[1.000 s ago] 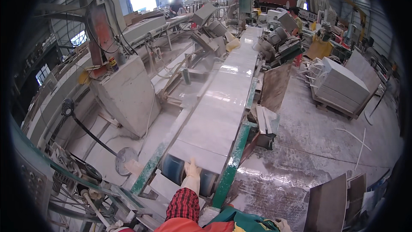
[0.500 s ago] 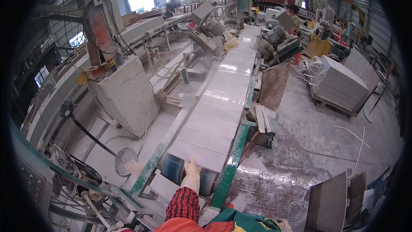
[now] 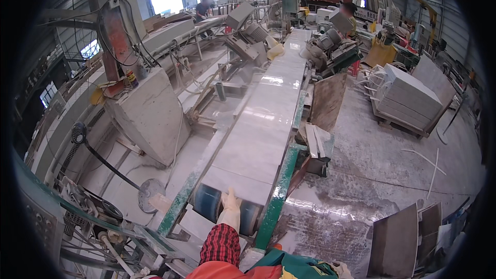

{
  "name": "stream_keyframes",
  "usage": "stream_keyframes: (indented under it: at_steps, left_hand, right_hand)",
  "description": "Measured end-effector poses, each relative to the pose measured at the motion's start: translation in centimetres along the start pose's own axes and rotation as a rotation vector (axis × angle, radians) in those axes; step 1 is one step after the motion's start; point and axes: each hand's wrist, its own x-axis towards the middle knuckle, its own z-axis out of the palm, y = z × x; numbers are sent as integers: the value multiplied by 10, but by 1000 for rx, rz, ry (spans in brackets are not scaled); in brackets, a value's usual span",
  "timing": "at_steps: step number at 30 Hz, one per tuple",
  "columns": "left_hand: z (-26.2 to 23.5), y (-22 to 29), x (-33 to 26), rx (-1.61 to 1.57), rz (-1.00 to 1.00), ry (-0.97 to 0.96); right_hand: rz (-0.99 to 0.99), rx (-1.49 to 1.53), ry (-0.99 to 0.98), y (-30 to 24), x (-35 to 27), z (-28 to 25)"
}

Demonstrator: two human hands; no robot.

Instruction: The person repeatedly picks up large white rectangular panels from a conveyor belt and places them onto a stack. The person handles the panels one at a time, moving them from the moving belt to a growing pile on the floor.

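Observation:
My left hand point(image 3: 230, 211), in a pale glove with a red-and-black checked cuff, reaches forward over the blue roller point(image 3: 207, 202) at the near end of a conveyor. Its fingers are stretched out, with the tips at the near edge of a wet white stone slab point(image 3: 235, 180). Nothing shows in its grasp. A thin seam divides this slab from the long, glossy white slab point(image 3: 256, 129) beyond it. Green metal rails point(image 3: 279, 199) flank the belt. My right hand is not visible; green cloth point(image 3: 299, 267) fills the lower edge on that side.
Motor-driven machine heads point(image 3: 330, 41) flank the line farther off. A pallet of stacked slabs point(image 3: 411, 95) is at right, with brown boards point(image 3: 393, 240) nearer. To the left are a large stone block point(image 3: 152, 116) and a fan point(image 3: 79, 133). Two people point(image 3: 202, 10) are in the background.
My left hand stays at the slab edge in nearly the same pose. The view has shifted slightly, and the two people in the background have changed posture a little.

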Motion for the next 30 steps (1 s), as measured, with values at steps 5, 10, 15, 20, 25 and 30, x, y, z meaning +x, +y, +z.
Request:
stream_keyframes:
  at_steps: [5, 10, 15, 20, 25, 30]
  left_hand:
    - [0, -2, 3, -2, 10, -3]
    - [4, -3, 4, -17, 2, 1]
    - [-6, -6, 17, -44, 50, -19]
    - [-1, -7, 15, -76, -4, -21]
    - [1, -7, 14, -82, 11, -51]
    - [2, -6, 16, -67, 25, -59]
  right_hand:
    - [25, 60, -7, 7, 10, -1]
    - [179, 864, -81, 35, 52, -22]
    - [-7, -565, -3, -14, -18, 8]
    - [22, -593, 24, -16, -38, 0]
    - [-33, -561, 21, -18, -50, 3]
    - [-44, -467, 9, 6, -20, 0]
